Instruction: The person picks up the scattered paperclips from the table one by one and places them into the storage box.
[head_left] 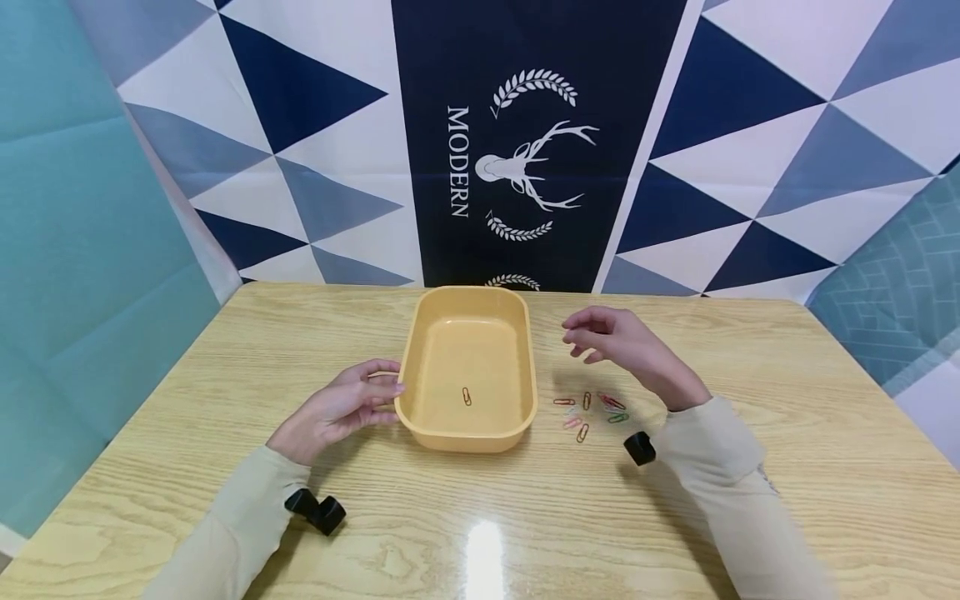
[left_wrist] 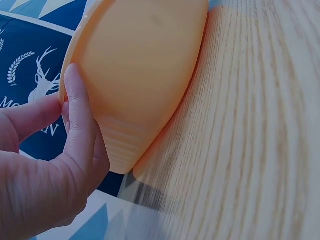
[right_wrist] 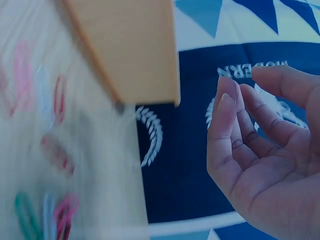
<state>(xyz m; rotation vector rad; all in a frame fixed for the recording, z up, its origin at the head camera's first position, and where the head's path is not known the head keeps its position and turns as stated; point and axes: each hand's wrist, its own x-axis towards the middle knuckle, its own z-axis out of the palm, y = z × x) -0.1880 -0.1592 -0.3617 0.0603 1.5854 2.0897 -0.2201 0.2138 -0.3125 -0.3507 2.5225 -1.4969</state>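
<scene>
The left hand (head_left: pixel 337 412) has a pinch grip on the rim of a yellow-orange, rounded-rectangle plastic tray (head_left: pixel 468 442), around its left side toward the near corner, so the tray sits directly to the right of that hand, touching it. The left wrist view backs this up, with the digits bent around the edge. One reddish-brown, loop-shaped wire paper clip (head_left: pixel 467 397) lies inside on the tray floor, toward the near end, a bit away from the gripping fingers. Over on the other side, the right hand (head_left: pixel 611 337) is up in the air just past the tray's right wall, fingers loosely bent and empty, not touching the tray. A small scatter of coloured wire paper clips (head_left: pixel 587 401) lies on the pale wood-grain worktop (head_left: pixel 420 517), below that hand and on the wearer's side of it, to the right of the tray. I can make out red, brown and pink ones plus a green wire clip (head_left: pixel 618 418) at the right edge of the bunch. They're pretty blurry in the right wrist view, so don't ask me for an exact count, but they're clearly apart from the fingers.
</scene>
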